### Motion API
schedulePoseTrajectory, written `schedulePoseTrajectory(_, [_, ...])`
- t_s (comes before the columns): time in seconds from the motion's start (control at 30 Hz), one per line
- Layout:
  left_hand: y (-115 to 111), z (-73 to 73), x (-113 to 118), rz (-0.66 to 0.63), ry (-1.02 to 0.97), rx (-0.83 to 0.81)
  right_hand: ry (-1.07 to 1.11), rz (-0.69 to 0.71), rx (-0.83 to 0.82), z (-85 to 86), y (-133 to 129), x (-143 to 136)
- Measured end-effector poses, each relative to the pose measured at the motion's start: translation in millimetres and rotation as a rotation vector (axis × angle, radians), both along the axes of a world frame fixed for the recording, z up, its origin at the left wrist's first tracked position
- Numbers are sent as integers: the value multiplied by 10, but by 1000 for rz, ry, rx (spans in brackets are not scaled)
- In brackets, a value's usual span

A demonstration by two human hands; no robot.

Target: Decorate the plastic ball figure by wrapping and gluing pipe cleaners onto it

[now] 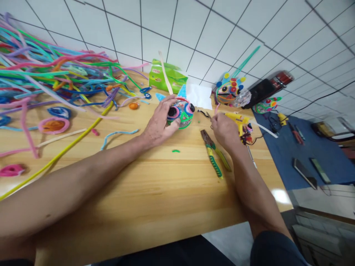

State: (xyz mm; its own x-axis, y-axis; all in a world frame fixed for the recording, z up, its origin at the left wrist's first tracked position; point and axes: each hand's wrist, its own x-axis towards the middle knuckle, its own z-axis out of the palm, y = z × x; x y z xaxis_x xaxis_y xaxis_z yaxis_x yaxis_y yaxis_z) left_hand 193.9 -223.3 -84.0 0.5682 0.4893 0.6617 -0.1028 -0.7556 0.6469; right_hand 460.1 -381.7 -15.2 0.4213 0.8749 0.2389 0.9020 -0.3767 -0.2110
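Note:
My left hand [163,120] is wrapped round the side of a small pipe-cleaner animal head [183,117], with its thumb across the front. The head has black eyes ringed in pink, green trim and light blue ears. To the right, my right hand [224,127] is closed, fingers pinched together above the table. A thin dark tip and a bit of pink show at its fingertips, too small to name. Just below it lie pliers [213,153] with green and yellow handles, jaws pointing away from me. A short green pipe-cleaner piece [175,150] rests in front of the head.
A big heap of coloured pipe cleaners [61,79] covers the table's left. Behind stand a green packet [158,77], white paper [199,95] and a finished-looking decorated head [229,90]. A yellow glue gun [237,118] lies beyond my right hand, near a blue mat [313,147].

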Motion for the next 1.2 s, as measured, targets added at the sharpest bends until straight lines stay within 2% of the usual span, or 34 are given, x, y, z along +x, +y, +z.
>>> schedulePoseTrajectory(0.1, [-2, -6, 28, 10, -15, 27, 111, 153, 155, 209, -142, -253])
schedulePoseTrajectory(0.2, [-7, -6, 47, 25, -14, 34, 203, 299, 220, 323, -203, -565])
schedulePoseTrajectory(0.37, [-9, -4, 45, 41, 3, 32, 268, 426, 223, 234, -113, -810])
schedulePoseTrajectory(0.5, [-9, -15, 46, 35, -10, 48, 283, 426, 244, 121, -42, -780])
schedulePoseTrajectory(0.67, [-18, -5, 50, 37, -1, 33, 291, 414, 236, 62, -1, -755])
schedulePoseTrajectory(0.87, [-21, 10, 43, 14, -18, 68, 290, 440, 247, 24, 31, -759])
schedulePoseTrajectory(1.2, [-40, 18, 47, 32, 9, 20, 254, 424, 242, 44, 11, -760])
